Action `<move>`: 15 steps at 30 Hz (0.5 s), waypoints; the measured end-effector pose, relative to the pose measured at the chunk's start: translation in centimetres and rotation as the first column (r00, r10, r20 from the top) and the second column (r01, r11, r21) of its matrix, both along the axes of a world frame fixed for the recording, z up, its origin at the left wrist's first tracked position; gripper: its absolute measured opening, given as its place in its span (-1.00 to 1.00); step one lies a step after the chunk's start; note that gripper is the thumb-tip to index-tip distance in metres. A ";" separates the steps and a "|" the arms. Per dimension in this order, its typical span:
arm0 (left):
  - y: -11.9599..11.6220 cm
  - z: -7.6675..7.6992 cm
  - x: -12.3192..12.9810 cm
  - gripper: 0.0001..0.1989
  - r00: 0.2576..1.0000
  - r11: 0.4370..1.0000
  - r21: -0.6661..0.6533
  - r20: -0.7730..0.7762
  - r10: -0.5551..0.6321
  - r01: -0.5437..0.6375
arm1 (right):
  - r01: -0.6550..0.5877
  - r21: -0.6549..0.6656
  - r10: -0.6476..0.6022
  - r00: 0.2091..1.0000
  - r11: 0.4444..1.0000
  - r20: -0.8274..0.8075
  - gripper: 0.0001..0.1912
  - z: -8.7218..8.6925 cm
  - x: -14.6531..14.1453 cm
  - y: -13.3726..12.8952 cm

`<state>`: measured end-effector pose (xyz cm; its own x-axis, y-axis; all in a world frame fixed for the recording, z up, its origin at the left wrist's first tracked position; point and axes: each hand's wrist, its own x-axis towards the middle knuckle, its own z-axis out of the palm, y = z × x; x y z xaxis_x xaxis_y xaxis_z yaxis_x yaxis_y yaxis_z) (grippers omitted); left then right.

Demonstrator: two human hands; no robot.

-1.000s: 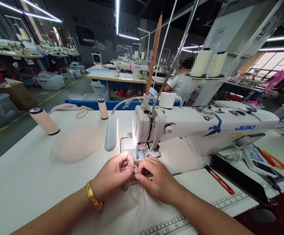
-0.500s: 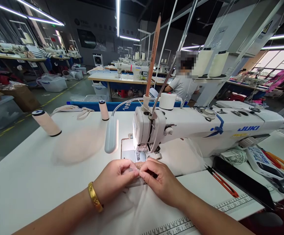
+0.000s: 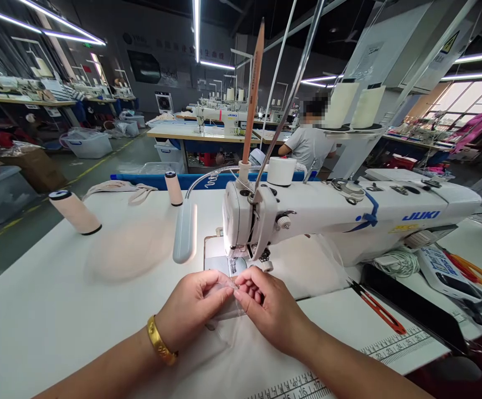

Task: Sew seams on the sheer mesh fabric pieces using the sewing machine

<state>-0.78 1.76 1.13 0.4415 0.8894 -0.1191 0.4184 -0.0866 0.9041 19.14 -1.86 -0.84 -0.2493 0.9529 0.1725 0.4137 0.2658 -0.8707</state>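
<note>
Just in front of the sewing machine's needle area, my left hand (image 3: 201, 299) pinches a thin, sheer white fabric (image 3: 228, 335) between thumb and forefinger. My right hand (image 3: 268, 307) grips the same fabric, its fingertips meeting those of the left. The sheer cloth hangs down from the fingers over the tabletop toward me. Behind the fingertips stands the head of a white JUKI sewing machine (image 3: 307, 213), with its lit metal needle plate (image 3: 216, 260) partly covered by my hands. The exact edge being pinched is too small to make out.
Left of the machine are a grey lamp (image 3: 184, 233), two peach thread cones (image 3: 75, 212) and a sheer peach piece (image 3: 131, 249). To the right lie orange thread snips (image 3: 380, 310), a black case (image 3: 411, 305), coiled white cable (image 3: 396, 263) and orange-handled scissors (image 3: 473, 271). A co-worker (image 3: 311, 138) sits beyond.
My fingertips have shifted slightly on the fabric, and the right fingers are curled a little differently. The whole view has moved slightly; both hands keep their pinch.
</note>
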 end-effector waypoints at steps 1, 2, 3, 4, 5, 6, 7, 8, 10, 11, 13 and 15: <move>0.0 -0.1 0.0 -0.61 1.000 1.000 0.016 -0.011 -0.007 0.007 | 0.003 -0.001 -0.003 1.000 1.000 0.000 -0.92 0.0 0.0 0.0; -0.1 -0.2 0.0 -0.61 1.000 1.000 0.026 -0.022 -0.012 0.013 | 0.006 0.005 -0.006 1.000 1.000 0.004 -0.92 0.0 0.0 0.0; -0.1 -0.3 0.0 -0.60 0.999 0.999 0.033 -0.034 -0.017 0.019 | 0.009 0.018 -0.009 1.000 1.000 0.012 -0.92 -0.1 0.0 0.0; -0.2 -0.5 0.0 -0.60 0.999 0.999 0.040 -0.046 -0.021 0.022 | 0.010 0.036 -0.011 1.000 0.999 0.023 -0.92 -0.1 0.0 0.0; -0.2 -0.6 0.0 -0.59 0.998 0.999 0.048 -0.056 -0.022 0.025 | 0.011 0.058 -0.013 0.999 0.998 0.035 -0.90 -0.2 -0.1 0.0; -0.3 -0.7 0.0 -0.59 0.998 0.998 0.055 -0.065 -0.022 0.025 | 0.012 0.080 -0.016 0.999 0.997 0.046 -0.88 -0.2 -0.1 0.0; -0.4 -0.7 0.0 -0.59 0.997 0.998 0.062 -0.072 -0.020 0.024 | 0.014 0.099 -0.019 0.998 0.995 0.054 -0.87 -0.3 -0.1 0.1; -0.4 -0.7 0.0 -0.60 0.997 0.998 0.065 -0.079 -0.020 0.025 | 0.015 0.116 -0.022 0.998 0.993 0.060 -0.86 -0.3 -0.1 0.1; -0.4 -0.5 0.1 -0.60 0.996 0.998 0.058 -0.085 -0.028 0.033 | 0.019 0.137 -0.028 0.998 0.990 0.065 -0.85 -0.3 -0.1 0.0; -0.4 -0.4 0.1 -0.58 0.995 0.998 0.051 -0.087 -0.040 0.045 | 0.023 0.145 -0.033 0.997 0.989 0.068 -0.84 -0.4 -0.1 0.0; -0.4 -0.2 0.2 -0.54 0.994 0.997 0.038 -0.090 -0.070 0.073 | 0.031 0.159 -0.043 0.996 0.987 0.076 -0.84 -0.5 -0.1 0.0; -0.3 0.0 0.3 -0.53 0.992 0.996 0.035 -0.094 -0.081 0.085 | 0.039 0.171 -0.053 0.995 0.985 0.083 -0.84 -0.6 -0.1 0.0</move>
